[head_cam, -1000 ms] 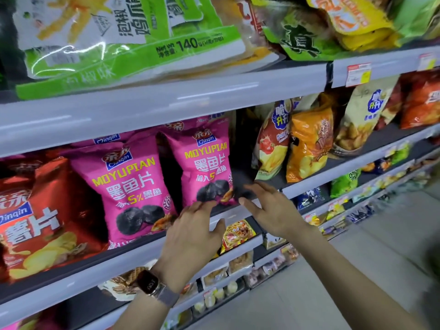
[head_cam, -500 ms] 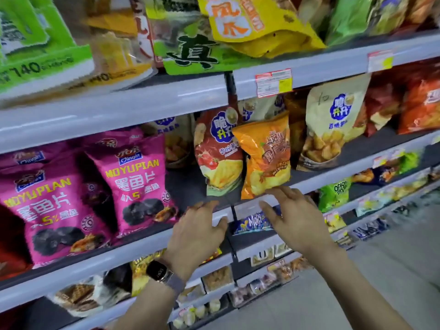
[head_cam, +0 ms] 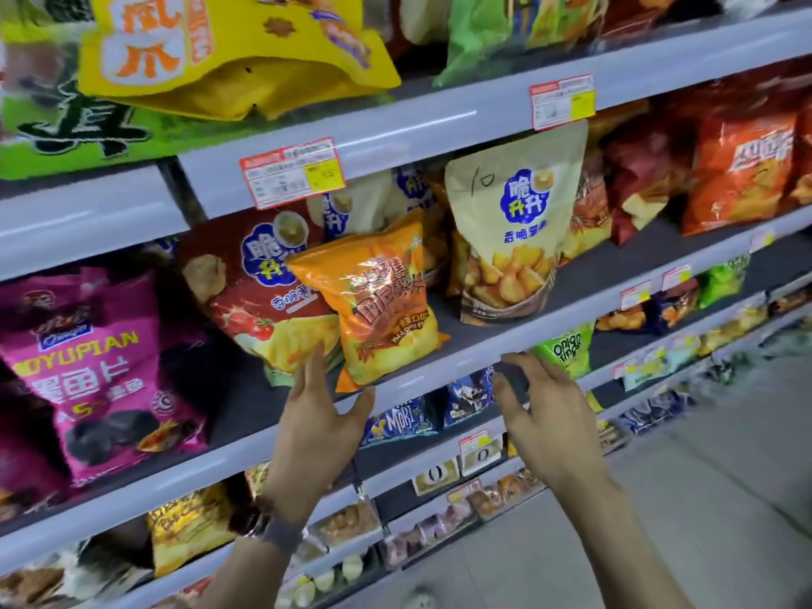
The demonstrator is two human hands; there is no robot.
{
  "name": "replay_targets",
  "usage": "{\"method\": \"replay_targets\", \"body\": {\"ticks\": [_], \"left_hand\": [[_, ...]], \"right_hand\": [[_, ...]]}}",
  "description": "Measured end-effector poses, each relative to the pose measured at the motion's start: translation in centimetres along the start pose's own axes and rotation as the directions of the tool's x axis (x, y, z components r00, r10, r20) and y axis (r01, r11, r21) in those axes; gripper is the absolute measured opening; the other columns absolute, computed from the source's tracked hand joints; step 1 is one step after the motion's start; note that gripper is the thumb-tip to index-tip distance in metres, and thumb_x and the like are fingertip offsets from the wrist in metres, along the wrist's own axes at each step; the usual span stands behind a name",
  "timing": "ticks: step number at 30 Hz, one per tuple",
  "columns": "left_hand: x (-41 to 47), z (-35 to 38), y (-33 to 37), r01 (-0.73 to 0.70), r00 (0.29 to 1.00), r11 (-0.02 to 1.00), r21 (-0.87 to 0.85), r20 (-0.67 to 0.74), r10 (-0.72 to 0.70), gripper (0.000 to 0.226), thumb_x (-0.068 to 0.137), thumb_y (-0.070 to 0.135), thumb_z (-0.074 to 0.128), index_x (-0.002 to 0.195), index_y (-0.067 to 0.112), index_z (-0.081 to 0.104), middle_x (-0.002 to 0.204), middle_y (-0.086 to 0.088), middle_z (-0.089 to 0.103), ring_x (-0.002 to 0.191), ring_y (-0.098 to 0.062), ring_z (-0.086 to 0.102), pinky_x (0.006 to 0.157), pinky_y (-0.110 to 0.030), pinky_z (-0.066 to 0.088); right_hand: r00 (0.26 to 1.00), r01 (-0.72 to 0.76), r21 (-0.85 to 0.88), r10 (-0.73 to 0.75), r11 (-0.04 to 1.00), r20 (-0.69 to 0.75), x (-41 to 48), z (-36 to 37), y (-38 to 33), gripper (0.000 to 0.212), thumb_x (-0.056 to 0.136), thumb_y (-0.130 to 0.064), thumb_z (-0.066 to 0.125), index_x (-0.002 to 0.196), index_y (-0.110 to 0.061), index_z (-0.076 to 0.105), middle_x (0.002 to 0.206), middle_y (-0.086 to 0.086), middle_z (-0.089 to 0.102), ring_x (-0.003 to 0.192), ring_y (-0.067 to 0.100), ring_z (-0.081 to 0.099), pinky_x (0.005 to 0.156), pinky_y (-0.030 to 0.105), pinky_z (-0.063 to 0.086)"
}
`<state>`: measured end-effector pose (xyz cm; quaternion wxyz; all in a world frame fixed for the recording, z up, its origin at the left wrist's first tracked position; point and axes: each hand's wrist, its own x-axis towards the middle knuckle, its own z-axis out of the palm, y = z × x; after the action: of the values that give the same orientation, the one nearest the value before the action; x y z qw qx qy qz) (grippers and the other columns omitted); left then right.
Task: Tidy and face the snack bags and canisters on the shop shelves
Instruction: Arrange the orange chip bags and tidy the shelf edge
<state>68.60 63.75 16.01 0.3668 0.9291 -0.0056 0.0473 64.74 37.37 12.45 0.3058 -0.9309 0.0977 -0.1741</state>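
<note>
Nearest the camera, a watch [head_cam: 262, 526] sits on the left wrist. The left hand [head_cam: 316, 428] is raised with straight, spread fingers and holds nothing; its fingertips reach the lower edges of the red bag [head_cam: 255, 296] and the orange bag [head_cam: 378, 301]. The right hand [head_cam: 549, 426] is also empty, fingers loosely bent, its fingertips at the grey front lip of the middle shelf [head_cam: 461, 360], just beside a green onion-ring bag [head_cam: 567, 349] on the shelf below.

On the middle shelf the orange bag stands tilted, leaning across the front of the red bag, its bottom corner over the shelf lip. To its right a beige bag [head_cam: 514, 230] stands upright and faces out, apart from it. Pink bags [head_cam: 96, 371] stand at the left, orange-red bags [head_cam: 742, 169] far right.

Above, a price tag [head_cam: 292, 173] hangs on the upper shelf lip, beneath a yellow bag [head_cam: 228, 50].
</note>
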Motion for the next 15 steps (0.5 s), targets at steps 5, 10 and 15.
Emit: {"method": "replay_targets", "body": {"ticks": [5, 10, 15], "left_hand": [[3.5, 1.6, 0.4, 0.023, 0.997, 0.995, -0.092, -0.073, -0.03, 0.096, 0.081, 0.071, 0.071, 0.16, 0.034, 0.03, 0.154, 0.003, 0.053, 0.138, -0.028, 0.055, 0.107, -0.053, 0.051], [5.5, 3.2, 0.5, 0.012, 0.994, 0.975, -0.221, -0.1, -0.035, 0.077, 0.087, 0.051, 0.08, 0.151, 0.029, 0.044, 0.138, 0.007, 0.061, 0.123, -0.024, 0.062, 0.097, -0.043, 0.052], [6.3, 4.7, 0.9, 0.011, 0.991, 0.945, -0.327, -0.122, -0.053, 0.066, 0.084, 0.05, 0.078, 0.14, 0.031, 0.049, 0.116, 0.022, 0.066, 0.096, 0.003, 0.062, 0.076, -0.015, 0.044]], "right_hand": [[0.98, -0.133, 0.36, 0.176, 0.924, -0.088, 5.0, -1.1, 1.7, 0.033, 0.101, -0.034, 0.063, 0.134, -0.03, 0.063, 0.127, -0.011, 0.065, 0.109, 0.007, 0.062, 0.092, 0.031, 0.046], [0.943, -0.251, 0.674, 0.332, 0.695, 0.009, 11.2, -2.4, 3.6, 0.054, 0.094, -0.036, 0.077, 0.141, -0.036, 0.05, 0.13, -0.027, 0.055, 0.127, 0.004, 0.054, 0.104, 0.036, 0.046], [0.965, -0.21, 0.711, 0.258, 0.671, 0.042, 16.1, -2.8, 5.7, 0.076, 0.088, -0.031, 0.083, 0.151, -0.033, 0.042, 0.152, -0.008, 0.049, 0.138, 0.008, 0.048, 0.115, 0.041, 0.042]]}}
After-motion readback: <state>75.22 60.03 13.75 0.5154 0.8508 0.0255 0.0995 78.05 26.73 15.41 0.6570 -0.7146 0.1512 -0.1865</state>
